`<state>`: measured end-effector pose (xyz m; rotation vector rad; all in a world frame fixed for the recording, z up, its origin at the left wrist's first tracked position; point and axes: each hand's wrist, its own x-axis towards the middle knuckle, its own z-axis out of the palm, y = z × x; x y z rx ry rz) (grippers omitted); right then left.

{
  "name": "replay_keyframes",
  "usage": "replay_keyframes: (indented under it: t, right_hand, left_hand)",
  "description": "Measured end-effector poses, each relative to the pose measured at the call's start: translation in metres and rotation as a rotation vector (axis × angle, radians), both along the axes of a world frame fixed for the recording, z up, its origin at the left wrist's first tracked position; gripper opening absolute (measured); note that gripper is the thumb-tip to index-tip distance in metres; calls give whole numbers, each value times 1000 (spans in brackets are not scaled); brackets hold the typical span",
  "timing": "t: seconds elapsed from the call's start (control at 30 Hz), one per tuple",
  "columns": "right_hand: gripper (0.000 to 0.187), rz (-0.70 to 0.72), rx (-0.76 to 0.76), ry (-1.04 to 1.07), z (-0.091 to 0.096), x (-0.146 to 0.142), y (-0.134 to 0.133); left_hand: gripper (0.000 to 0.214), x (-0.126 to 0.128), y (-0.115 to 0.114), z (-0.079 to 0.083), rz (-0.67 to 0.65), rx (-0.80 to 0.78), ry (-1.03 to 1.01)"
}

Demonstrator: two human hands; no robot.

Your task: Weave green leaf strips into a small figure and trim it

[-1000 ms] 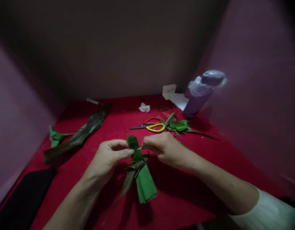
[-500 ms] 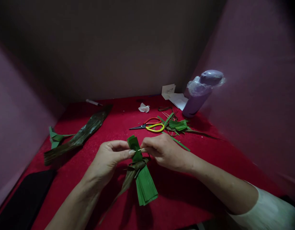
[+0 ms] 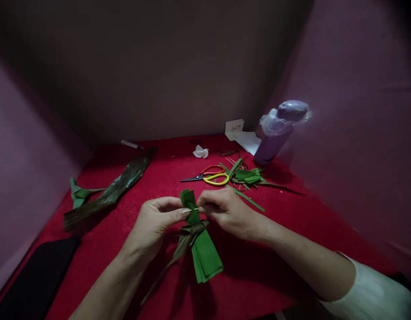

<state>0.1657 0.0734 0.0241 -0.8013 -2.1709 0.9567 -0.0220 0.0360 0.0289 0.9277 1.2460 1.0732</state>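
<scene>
Between my hands is a bundle of folded green leaf strips (image 3: 207,257), tied at its middle with a brown dried leaf band (image 3: 191,230) whose long tail hangs down to the left. My left hand (image 3: 159,220) pinches the bundle's upper part between thumb and fingers. From the other side, my right hand (image 3: 230,213) is closed on a thin pale pick (image 3: 195,209), which lies across the green leaf near my left thumb tip. How far the pick goes into the leaf is hidden. Beyond my hands lie scissors (image 3: 205,177) with one red and one yellow handle.
Leaf scraps (image 3: 248,175) and thin sticks lie right of the scissors. A long dark leaf (image 3: 108,195), a green leaf piece (image 3: 79,194) and a black flat object (image 3: 38,275) are at left. Behind stand crumpled tissue (image 3: 200,152), a marker (image 3: 132,144), white papers (image 3: 248,141) and a purple bottle (image 3: 275,138).
The bundle and both hands appear slightly further right, and the lower strips have swung a little right. The grip of both hands is the same.
</scene>
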Motion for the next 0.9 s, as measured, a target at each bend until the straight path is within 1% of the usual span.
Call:
replay_keyframes:
  t: [0.2, 0.37, 0.47, 0.73, 0.9]
  right_hand:
    - [21, 26, 60, -46, 0, 0, 0]
    - [23, 33, 103, -55, -3, 3, 4]
    - [23, 41, 96, -75, -4, 5, 6]
    - [26, 43, 61, -89, -7, 8, 8]
    - [24, 33, 45, -83, -9, 8, 9]
  left_hand:
    - [16, -1, 1, -4, -16, 16, 1]
    - [15, 0, 0, -4, -20, -5, -4]
    - [16, 0, 0, -3, -18, -25, -5]
    - [17, -3, 1, -3, -18, -17, -13]
    - [17, -2, 1, -4, -17, -16, 11]
